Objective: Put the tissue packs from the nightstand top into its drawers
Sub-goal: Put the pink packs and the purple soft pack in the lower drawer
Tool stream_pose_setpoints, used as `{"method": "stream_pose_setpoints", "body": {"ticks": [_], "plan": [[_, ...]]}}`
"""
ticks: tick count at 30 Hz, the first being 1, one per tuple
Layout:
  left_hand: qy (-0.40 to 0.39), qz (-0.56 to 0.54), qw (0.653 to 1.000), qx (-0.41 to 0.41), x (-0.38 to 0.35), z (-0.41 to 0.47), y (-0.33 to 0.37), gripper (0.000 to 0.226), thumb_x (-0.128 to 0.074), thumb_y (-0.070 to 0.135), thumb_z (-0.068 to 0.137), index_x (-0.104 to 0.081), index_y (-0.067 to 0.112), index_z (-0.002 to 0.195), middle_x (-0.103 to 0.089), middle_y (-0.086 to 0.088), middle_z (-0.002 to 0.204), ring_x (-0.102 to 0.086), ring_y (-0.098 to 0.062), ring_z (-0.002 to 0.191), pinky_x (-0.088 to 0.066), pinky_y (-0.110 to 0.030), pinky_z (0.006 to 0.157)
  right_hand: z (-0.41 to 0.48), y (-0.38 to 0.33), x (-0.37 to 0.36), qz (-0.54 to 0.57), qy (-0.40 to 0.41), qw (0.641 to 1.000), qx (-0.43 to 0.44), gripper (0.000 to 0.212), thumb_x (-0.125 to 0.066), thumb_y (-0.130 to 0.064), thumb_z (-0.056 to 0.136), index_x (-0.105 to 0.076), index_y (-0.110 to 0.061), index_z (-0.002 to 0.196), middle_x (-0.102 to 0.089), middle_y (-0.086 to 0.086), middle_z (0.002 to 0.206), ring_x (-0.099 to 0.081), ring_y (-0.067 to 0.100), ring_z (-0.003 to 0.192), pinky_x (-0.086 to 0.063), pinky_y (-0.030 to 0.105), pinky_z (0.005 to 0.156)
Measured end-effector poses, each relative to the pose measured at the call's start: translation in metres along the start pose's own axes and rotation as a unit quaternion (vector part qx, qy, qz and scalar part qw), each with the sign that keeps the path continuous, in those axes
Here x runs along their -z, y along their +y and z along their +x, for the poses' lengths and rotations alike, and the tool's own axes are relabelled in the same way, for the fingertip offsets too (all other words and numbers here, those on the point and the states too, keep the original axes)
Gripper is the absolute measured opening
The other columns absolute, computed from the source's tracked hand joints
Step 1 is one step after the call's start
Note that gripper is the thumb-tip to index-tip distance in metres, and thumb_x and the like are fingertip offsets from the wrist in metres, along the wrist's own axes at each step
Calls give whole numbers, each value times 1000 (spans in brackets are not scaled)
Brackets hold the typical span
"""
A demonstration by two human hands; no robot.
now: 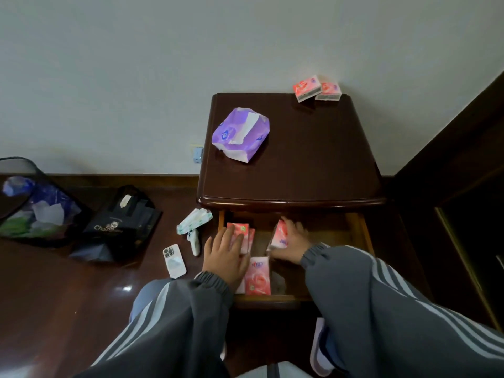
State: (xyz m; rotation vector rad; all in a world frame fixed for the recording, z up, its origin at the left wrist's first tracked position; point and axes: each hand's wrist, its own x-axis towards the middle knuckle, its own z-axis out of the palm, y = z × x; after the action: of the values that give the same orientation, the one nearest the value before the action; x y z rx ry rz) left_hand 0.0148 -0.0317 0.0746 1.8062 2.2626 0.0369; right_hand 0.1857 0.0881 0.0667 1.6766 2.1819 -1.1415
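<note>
A: The left hand (pixel 223 257) lies with straight fingers on the flat pink packs (pixel 238 229) in the open drawer (pixel 275 298); the purple pack (pixel 240 133) sits on the nightstand top (pixel 300 170).

B: The right hand (pixel 293 244) curls round an upright pink pack (pixel 279 237); let go on edge, it may topple; two pink packs (pixel 317 88) perch at the back corner.

black bag (pixel 120 225): "Cha…", rest unclear | pink tissue pack (pixel 279 236): print unreadable

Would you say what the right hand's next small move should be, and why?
Probably lay its pink pack flat on the bare drawer floor and let go: the right hand grips it on edge, and other packs already lie flat.
</note>
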Motion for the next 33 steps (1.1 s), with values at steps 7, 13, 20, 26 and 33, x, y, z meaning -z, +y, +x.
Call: {"method": "stream_pose_setpoints", "body": {"ticks": [7,13,20,26,33], "plan": [[50,-158,982,89,3,3,-6,55,-42,28,97,-29,19,149,-13,-6,160,-20,-27,145,-21,-37,117,-9,6,23,324,-3,939,-117,76,-63,-23,88,-18,-24,148,-34,8,149,-40,27,132,-42,37,92],[16,-277,956,97,1,6,-9,62,-40,20,98,-12,22,153,-12,-1,160,-46,-24,129,-44,-31,97,-14,-30,8,333,-57,934,-115,65,-54,0,89,-26,-14,145,-49,10,137,-53,26,121,-50,41,91],[15,-298,947,119,2,6,-11,62,-40,20,98,-12,23,153,-18,1,158,-56,-24,116,-45,-25,86,-23,-49,-3,327,-117,936,-60,65,-52,-15,94,-16,-17,149,-45,8,143,-52,15,113,-47,23,78],[7,-260,961,90,7,-6,-26,56,-44,20,95,-29,18,149,-24,-1,156,-35,-18,138,-33,-28,110,-45,-34,10,344,-83,921,-160,62,-53,-29,93,-25,-17,147,-34,12,149,-42,33,130,-44,44,97],[-143,-99,984,28,0,-38,-30,53,-30,44,99,-22,33,150,8,-1,161,-26,-28,141,-29,-36,115,-78,-49,-19,384,-160,899,-139,44,-44,-31,98,-39,-12,137,-49,13,138,-45,30,128,-36,40,104]]}}
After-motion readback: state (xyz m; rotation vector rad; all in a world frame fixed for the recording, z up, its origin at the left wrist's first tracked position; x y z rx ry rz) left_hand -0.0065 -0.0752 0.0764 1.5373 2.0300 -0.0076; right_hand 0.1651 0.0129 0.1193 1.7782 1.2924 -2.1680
